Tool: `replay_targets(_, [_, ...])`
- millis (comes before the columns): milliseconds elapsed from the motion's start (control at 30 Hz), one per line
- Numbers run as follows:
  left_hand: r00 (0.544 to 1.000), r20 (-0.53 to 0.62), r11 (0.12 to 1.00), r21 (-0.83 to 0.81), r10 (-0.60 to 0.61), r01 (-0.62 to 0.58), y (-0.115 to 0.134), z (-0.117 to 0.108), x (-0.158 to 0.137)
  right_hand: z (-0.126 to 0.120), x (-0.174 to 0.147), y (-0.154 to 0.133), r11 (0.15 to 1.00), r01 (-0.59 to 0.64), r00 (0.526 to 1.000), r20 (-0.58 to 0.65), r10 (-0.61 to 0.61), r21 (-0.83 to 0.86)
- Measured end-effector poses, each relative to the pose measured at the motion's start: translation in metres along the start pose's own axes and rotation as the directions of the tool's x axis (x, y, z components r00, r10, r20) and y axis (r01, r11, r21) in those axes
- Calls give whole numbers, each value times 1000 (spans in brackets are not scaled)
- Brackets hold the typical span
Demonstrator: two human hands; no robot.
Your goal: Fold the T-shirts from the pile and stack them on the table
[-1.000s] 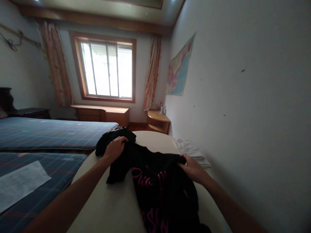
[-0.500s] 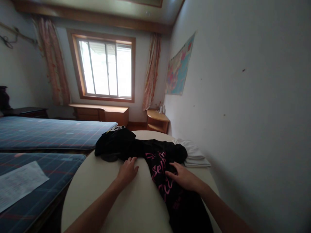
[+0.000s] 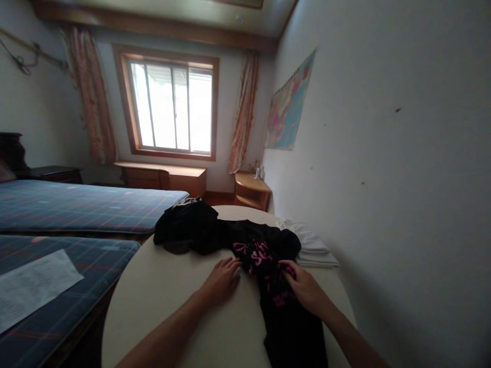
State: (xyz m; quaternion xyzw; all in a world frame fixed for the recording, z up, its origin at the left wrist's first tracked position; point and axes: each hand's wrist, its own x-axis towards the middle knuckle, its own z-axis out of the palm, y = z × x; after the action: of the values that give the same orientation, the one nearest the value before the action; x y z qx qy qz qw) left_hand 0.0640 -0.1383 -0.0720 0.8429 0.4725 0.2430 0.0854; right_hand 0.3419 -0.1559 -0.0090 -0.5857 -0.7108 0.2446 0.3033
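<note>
A black garment with pink lettering (image 3: 286, 327) lies lengthwise on the round cream table (image 3: 153, 301), running from its back toward me. Its printed part is bunched into wrinkles between my hands. On the right side, my right hand (image 3: 303, 289) pinches the cloth, thumb and fingers closed on it. At the garment's left edge, my left hand (image 3: 222, 280) has its fingers bent together against the fabric; the fingertips are partly hidden. Farther back, the garment meets a heap of dark cloth (image 3: 186, 222).
Folded white cloth (image 3: 316, 250) lies at the table's right rim, beside the wall (image 3: 414, 220). To the left are two blue plaid mattresses (image 3: 95, 204), the nearer one bearing a sheet of paper (image 3: 38, 283). A low wooden desk (image 3: 164, 174) and a corner shelf (image 3: 251, 186) stand beyond.
My left hand has moved right, from the bare tabletop to the garment's edge. My right hand has closed on the cloth, and the lettering has become crumpled. The view has shifted slightly.
</note>
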Motion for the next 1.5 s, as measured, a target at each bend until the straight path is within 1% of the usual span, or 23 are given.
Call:
replay_targets(33, [1000, 9, 1000, -15, 23, -22, 1, -2, 0, -5, 5, 4, 995, -34, 999, -39, 37, 98])
replay_targets(100, [996, 37, 996, -39, 76, -75, 4, -5, -1, -13, 11, 9, 953, -84, 991, -74, 110, 291])
replay_targets(167, [990, 65, 991, -54, 125, -121, 8, -7, -1, -18, 11, 12, 894, -118, 986, -58, 158, 433])
replay_targets(233, [980, 93, 984, -54, 175, -170, 13, -10, -1, -19, 6, 11, 840, -160, 980, -18, 198, 519])
replay_targets(333, [967, 120, 974, -43, 227, -223, 18, -13, -1, -18, -3, 8, 765, -234, 968, 72, 240, 600])
replay_targets(500, [965, 129, 974, -33, 228, -225, 22, -14, 0, -17, -8, 2, 677, -321, 944, 166, 285, 662])
replay_targets(600, [965, 121, 973, -26, 233, -231, 22, -15, 0, -19, -7, -1, 659, -332, 940, 177, 293, 675])
replay_targets(700, [974, 80, 978, -14, 210, -210, 19, -17, 0, -20, -6, -2, 678, -287, 953, 129, 275, 677])
replay_targets(767, [984, 12, 984, -27, 176, -176, 14, -20, -1, -21, -5, 0, 709, -256, 961, 92, 262, 657])
replay_targets(833, [990, -80, 987, -95, 120, -127, 8, -25, -2, -21, -3, 4, 748, -230, 966, 54, 251, 622])
replay_targets(900, [983, -183, 970, -231, 27, -70, 1, -33, -3, -21, 1, 9, 788, -188, 973, -1, 232, 587])
replay_targets(933, [969, -243, 949, -312, -32, -47, -3, -38, -4, -21, 4, 12, 810, -157, 976, -34, 213, 565])
replay_targets(1000, [914, -374, 892, -452, -158, -31, -12, -51, -6, -21, 10, 16, 853, -100, 978, -108, 179, 512])
replay_targets(1033, [871, -440, 867, -497, -218, -34, -17, -57, -7, -21, 14, 18, 869, -86, 973, -147, 178, 487])
replay_targets(1100, [772, -548, 844, -536, -322, -29, -31, -68, -8, -19, 21, 22, 878, -102, 950, -215, 225, 467])
replay_targets(1167, [691, -606, 848, -530, -395, 20, -48, -74, -9, -16, 27, 25, 862, -122, 921, -268, 284, 492])
replay_targets(1200, [669, -613, 853, -518, -420, 61, -56, -73, -9, -13, 29, 26, 861, -105, 913, -296, 282, 498])
replay_targets(1233, [662, -605, 857, -502, -442, 114, -64, -71, -9, -10, 29, 26, 872, -70, 909, -330, 256, 484])
replay_targets(1267, [671, -578, 857, -486, -464, 174, -70, -66, -9, -7, 29, 26, 898, -25, 906, -370, 206, 439])
replay_targets(1300, [693, -535, 853, -466, -483, 235, -74, -61, -8, -3, 27, 26, 932, 18, 900, -412, 143, 363])
replay_targets(1367, [755, -426, 851, -406, -499, 333, -77, -50, -8, 4, 20, 22, 985, 77, 885, -466, 4, 153])
replay_targets(1433, [807, -336, 864, -324, -485, 385, -73, -44, -10, 13, 7, 15, 993, 105, 873, -473, -115, -47])
replay_targets(1500, [831, -287, 876, -235, -476, 421, -65, -44, -13, 22, -10, 7, 972, 146, 866, -452, -214, -183])
